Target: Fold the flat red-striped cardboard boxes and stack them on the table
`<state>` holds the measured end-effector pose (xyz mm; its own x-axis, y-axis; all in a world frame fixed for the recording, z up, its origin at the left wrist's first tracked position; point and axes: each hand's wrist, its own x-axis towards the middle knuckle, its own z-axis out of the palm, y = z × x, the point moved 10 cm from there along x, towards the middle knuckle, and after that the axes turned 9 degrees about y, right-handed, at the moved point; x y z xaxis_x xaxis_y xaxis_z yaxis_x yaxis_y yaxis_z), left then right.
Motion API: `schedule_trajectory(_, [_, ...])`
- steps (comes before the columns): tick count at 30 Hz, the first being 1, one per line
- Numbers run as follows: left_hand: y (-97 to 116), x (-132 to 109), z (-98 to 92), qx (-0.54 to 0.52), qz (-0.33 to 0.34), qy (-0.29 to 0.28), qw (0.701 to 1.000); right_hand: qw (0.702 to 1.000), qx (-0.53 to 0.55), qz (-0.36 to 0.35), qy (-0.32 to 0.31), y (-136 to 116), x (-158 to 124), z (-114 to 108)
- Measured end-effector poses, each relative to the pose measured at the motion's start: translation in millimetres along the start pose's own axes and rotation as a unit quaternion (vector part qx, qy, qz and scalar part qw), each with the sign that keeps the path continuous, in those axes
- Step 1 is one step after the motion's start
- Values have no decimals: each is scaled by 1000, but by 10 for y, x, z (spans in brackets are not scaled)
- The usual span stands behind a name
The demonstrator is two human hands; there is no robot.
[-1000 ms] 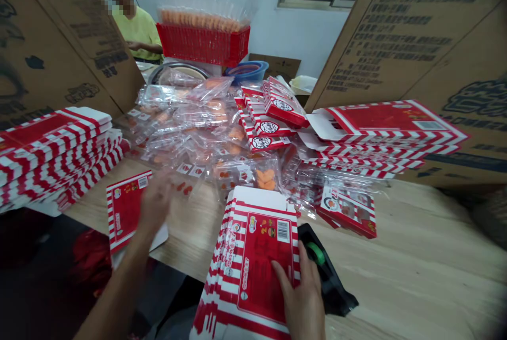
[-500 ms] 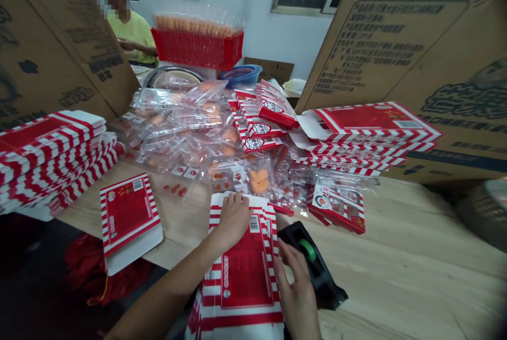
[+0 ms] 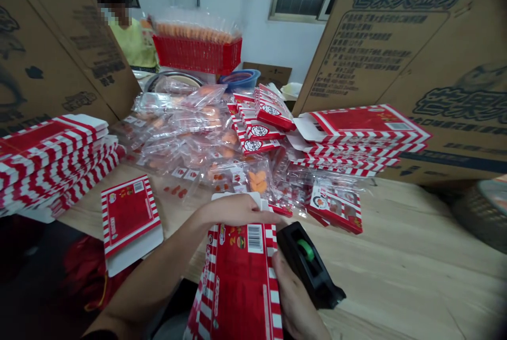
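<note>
A stack of red-and-white striped cardboard boxes (image 3: 241, 276) stands close in front of me, white flaps at its far end. Across that far end lies my left hand (image 3: 233, 209), closed over the boxes just above the printed barcode. My right hand (image 3: 291, 290) grips the stack's right edge, its fingertips partly hidden. Right beside it sits a black tape dispenser (image 3: 312, 266) with a green core. To the left, a single striped box (image 3: 129, 213) rests at the table edge with a white flap open.
Clear bags of orange pieces (image 3: 182, 129) are heaped mid-table. Striped boxes are piled left (image 3: 51, 160) and right (image 3: 360, 123). Large cartons (image 3: 376, 65) flank the table. Behind the heap stand a red basket (image 3: 198, 54), a blue basin (image 3: 240, 80) and a person in yellow (image 3: 134, 44).
My left hand has turned from resting fingers-forward on the stack to lying across its far end. The stack's top face has tilted up toward me. My right hand has slid slightly lower.
</note>
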<state>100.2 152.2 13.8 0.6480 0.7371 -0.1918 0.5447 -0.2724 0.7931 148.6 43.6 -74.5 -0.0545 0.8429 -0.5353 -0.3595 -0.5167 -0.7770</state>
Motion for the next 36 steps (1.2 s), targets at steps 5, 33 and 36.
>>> schedule_trajectory(5, [122, -9, -105, 70, -28, 106, 992, 993, 82, -14, -87, -72, 63, 226])
schedule_trajectory(33, [-581, -664, 192, -410, -33, 255, 875, 913, -136, -273, 270, -890, -67, -661])
schedule_trajectory(36, [-531, -606, 130, -374, -42, 242, 894, 924, -121, -270, 242, -946, -66, -588])
